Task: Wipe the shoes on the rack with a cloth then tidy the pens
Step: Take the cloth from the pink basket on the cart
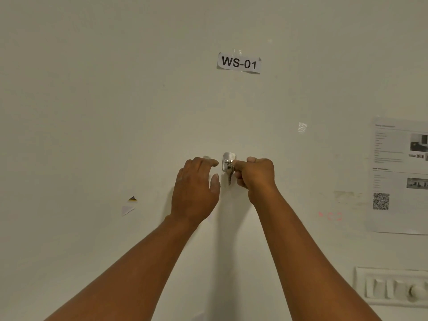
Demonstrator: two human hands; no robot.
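Pinching a key (229,176) at the wall hook (229,160) with right hand (253,176); left hand (196,187) relaxed, empty. Shoes, cloth, pens unseen. Risk: key slipping, dropping.

The wall (115,112) is plain off-white. Above the grip, a white label (238,63) carries black letters. At the pinching right hand (253,173), the hook plate (228,158) and key (229,176) are shiny silver. Far right of the grip, a white sheet (398,177) shows grey print and a black-and-white square code; the switch panel (391,286) below it is white.
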